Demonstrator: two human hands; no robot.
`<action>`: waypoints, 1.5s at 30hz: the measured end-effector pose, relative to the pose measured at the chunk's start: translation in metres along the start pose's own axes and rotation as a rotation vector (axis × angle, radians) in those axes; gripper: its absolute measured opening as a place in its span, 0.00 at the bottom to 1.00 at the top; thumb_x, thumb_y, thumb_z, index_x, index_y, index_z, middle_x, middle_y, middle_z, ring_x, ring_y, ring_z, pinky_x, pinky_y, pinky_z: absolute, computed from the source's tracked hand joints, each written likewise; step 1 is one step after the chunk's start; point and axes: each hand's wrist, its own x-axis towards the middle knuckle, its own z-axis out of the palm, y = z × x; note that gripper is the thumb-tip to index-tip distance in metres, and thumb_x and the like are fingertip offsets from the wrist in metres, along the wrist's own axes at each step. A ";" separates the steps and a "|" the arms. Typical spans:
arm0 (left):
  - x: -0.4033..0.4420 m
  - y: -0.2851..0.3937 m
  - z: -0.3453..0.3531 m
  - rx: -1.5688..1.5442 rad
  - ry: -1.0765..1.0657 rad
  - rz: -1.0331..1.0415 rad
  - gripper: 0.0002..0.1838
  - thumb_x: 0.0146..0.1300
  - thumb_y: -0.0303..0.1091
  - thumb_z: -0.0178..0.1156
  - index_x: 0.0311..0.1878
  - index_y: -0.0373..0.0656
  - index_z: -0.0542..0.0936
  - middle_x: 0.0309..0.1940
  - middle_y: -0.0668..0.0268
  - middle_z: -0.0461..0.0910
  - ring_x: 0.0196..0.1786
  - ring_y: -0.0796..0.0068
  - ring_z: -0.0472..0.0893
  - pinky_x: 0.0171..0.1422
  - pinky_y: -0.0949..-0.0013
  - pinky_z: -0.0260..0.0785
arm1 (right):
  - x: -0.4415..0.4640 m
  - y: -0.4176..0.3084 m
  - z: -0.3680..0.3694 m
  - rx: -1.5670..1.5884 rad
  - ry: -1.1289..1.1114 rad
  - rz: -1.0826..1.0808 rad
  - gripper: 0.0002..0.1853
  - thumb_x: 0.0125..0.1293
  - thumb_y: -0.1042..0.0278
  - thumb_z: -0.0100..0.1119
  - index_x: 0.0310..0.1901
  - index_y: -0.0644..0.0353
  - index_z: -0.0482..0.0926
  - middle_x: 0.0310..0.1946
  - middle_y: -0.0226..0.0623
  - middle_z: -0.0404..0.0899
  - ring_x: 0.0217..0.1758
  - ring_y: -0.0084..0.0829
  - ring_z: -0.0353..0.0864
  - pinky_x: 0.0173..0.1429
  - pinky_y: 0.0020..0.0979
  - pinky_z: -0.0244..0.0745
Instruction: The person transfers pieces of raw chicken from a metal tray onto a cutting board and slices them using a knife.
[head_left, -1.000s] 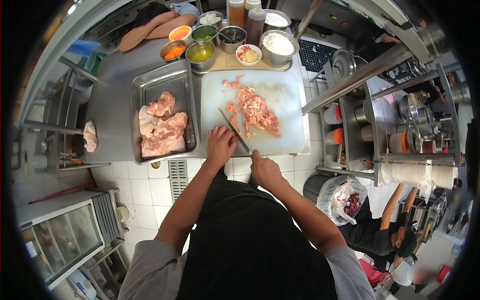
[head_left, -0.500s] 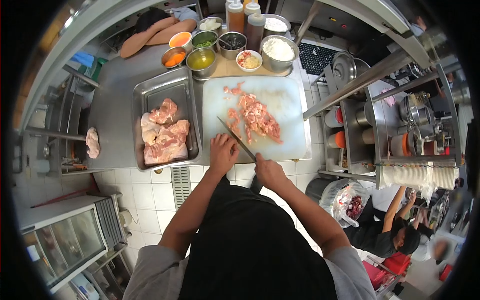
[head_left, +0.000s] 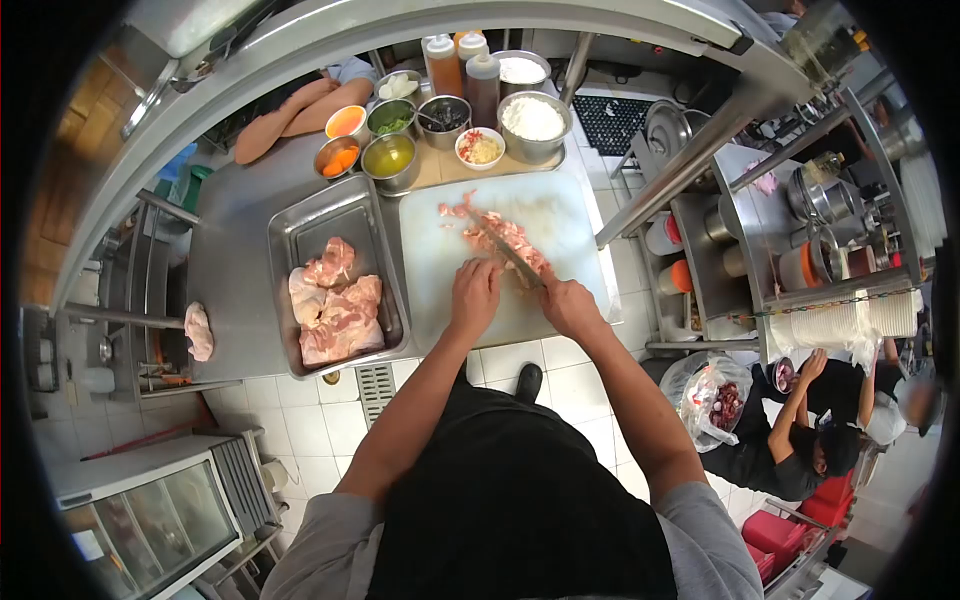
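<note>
A person's right hand [head_left: 570,306] gripped the handle of a knife [head_left: 510,255], its blade slanting across a heap of chopped meat [head_left: 517,238] on a white cutting board [head_left: 572,215]. The left hand [head_left: 477,292], fingers bent, was at the board just beside the blade; whether it pinched anything could not be told. To the left, a metal tray [head_left: 322,216] on the worktop [head_left: 232,270] held larger raw pieces [head_left: 342,322]. Filled bowls [head_left: 392,172] stood beyond.

Left hand [head_left: 476,294]: you hold it curled.
Right hand [head_left: 570,304]: your grip is closed.
Arms [head_left: 642,408]: yours, extended forward, converging.
</note>
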 end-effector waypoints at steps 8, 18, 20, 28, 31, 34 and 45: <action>0.077 -0.037 -0.036 -0.119 0.166 -0.104 0.12 0.69 0.18 0.59 0.52 0.36 0.84 0.45 0.53 0.84 0.44 0.53 0.85 0.48 0.60 0.79 | -0.027 0.015 -0.024 0.061 0.139 0.001 0.10 0.77 0.61 0.55 0.51 0.58 0.75 0.28 0.60 0.84 0.35 0.65 0.86 0.42 0.63 0.80; 0.166 -0.173 0.004 0.207 -0.536 -0.047 0.35 0.62 0.64 0.74 0.23 0.34 0.82 0.24 0.46 0.83 0.26 0.51 0.80 0.34 0.42 0.67 | -0.050 -0.021 0.084 0.062 0.023 -0.079 0.15 0.80 0.58 0.50 0.54 0.59 0.80 0.30 0.50 0.86 0.35 0.55 0.87 0.41 0.56 0.82; 0.184 -0.147 0.011 0.338 -0.749 -0.015 0.28 0.60 0.54 0.77 0.32 0.32 0.83 0.30 0.44 0.85 0.34 0.45 0.85 0.40 0.43 0.73 | -0.042 -0.046 0.069 0.077 -0.072 0.042 0.16 0.77 0.65 0.49 0.58 0.61 0.79 0.33 0.51 0.88 0.38 0.55 0.90 0.42 0.56 0.83; 0.184 -0.095 0.063 0.293 -0.758 -0.010 0.11 0.60 0.30 0.62 0.39 0.31 0.86 0.41 0.37 0.86 0.50 0.36 0.86 0.57 0.44 0.78 | -0.041 -0.008 0.071 0.037 0.134 0.109 0.17 0.73 0.67 0.52 0.60 0.61 0.74 0.28 0.50 0.86 0.31 0.55 0.88 0.34 0.54 0.82; 0.183 -0.041 0.071 0.228 -0.774 -0.015 0.13 0.60 0.33 0.64 0.40 0.31 0.87 0.43 0.36 0.86 0.52 0.36 0.86 0.57 0.44 0.79 | -0.051 0.001 0.055 -0.009 0.118 0.136 0.19 0.74 0.66 0.51 0.63 0.62 0.72 0.28 0.52 0.86 0.32 0.55 0.89 0.35 0.54 0.82; 0.187 0.003 0.065 0.251 -0.895 0.163 0.09 0.62 0.32 0.62 0.37 0.36 0.85 0.39 0.40 0.85 0.45 0.37 0.85 0.52 0.46 0.78 | -0.042 0.031 0.063 -0.011 0.118 0.171 0.21 0.75 0.65 0.50 0.67 0.59 0.73 0.30 0.52 0.87 0.32 0.57 0.88 0.36 0.57 0.83; 0.167 -0.034 -0.086 -0.412 -0.505 -0.200 0.14 0.75 0.22 0.57 0.60 0.36 0.83 0.46 0.62 0.89 0.48 0.76 0.86 0.53 0.70 0.78 | -0.040 0.035 -0.057 0.185 0.163 0.033 0.10 0.78 0.65 0.58 0.47 0.64 0.80 0.29 0.58 0.84 0.34 0.60 0.87 0.41 0.54 0.79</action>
